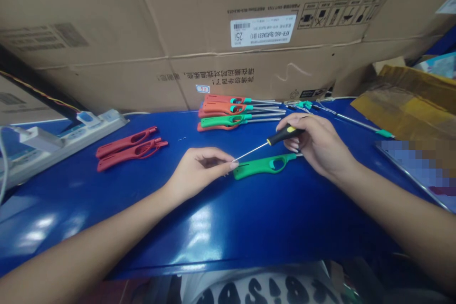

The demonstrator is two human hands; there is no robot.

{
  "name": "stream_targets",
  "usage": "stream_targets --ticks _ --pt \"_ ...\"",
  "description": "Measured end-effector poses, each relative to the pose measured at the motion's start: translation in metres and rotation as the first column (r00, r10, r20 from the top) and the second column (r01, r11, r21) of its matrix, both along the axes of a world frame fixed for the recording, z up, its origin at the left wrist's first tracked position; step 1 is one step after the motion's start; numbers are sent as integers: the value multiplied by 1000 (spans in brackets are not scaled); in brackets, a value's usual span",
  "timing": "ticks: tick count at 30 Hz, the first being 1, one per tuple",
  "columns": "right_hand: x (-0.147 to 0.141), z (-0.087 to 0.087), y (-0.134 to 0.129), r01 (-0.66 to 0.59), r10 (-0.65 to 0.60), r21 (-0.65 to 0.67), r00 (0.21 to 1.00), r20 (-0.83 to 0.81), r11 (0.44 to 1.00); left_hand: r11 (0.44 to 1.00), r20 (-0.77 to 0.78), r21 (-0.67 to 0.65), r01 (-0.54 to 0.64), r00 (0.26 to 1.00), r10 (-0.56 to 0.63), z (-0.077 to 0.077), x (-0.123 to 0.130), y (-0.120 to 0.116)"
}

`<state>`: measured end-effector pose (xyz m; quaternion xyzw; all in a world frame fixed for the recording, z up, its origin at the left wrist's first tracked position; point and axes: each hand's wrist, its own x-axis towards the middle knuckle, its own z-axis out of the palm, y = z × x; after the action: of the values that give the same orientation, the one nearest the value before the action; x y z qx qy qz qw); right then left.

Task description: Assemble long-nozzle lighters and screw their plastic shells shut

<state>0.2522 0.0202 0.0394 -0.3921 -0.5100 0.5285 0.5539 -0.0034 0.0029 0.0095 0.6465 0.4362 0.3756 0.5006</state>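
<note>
My right hand (315, 140) grips a screwdriver (287, 134) by its black and yellow handle, the thin shaft slanting down to the left. At the shaft's tip, the thumb and forefinger of my left hand (203, 168) are pinched together; whatever lies between them is too small to make out. Just below the screwdriver, a green gas lighter (261, 166) with a long slotted handle lies flat on the blue table (213, 209). Its metal tube runs under my right hand and is partly hidden there.
Several red, orange and green lighters (224, 109) are piled at the back. Two red lighter casings (130, 149) lie left, near a white power strip (71, 140). Metal rods with teal parts (384, 133) lie behind my right hand. A large cardboard box (171, 23) walls off the back.
</note>
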Motion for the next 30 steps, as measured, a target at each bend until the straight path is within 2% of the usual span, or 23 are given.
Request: stream_targets --ticks 5,8,11,14,16,18,20,24,26,30 --pt "2 2 -1 -2 -22 133 984 177 991 995 -84 99 1 996 7 -3 -1 -1" --pt "1 9 -5 -79 9 222 954 299 972 994 -158 109 9 987 9 -4 1 -2" --pt "-6 18 -11 -160 56 290 940 336 944 994 -207 111 19 978 5 -3 5 -3" --pt "-16 23 -16 -97 -81 441 926 368 892 993 -217 114 30 976 -5 -1 9 -6" --pt "-21 26 -18 -68 -197 540 887 418 839 995 -220 94 26 975 -5 -1 10 -7" --pt "-26 31 -20 -114 -250 598 834 492 794 998 -225 68 20 974 -4 -2 11 -8" --pt "-30 38 -21 -227 -214 600 791 573 767 997 -242 66 29 970 -12 -4 10 -9" --pt "-37 51 -22 -469 -25 498 709 705 729 987 -260 131 94 964 -57 -6 10 -11" --pt "-40 51 -22 -482 15 489 724 690 727 982 -229 156 108 971 -71 -6 10 -12" --pt "-44 37 -23 -390 6 560 824 566 731 985 -184 145 91 981 -63 -7 10 -13"
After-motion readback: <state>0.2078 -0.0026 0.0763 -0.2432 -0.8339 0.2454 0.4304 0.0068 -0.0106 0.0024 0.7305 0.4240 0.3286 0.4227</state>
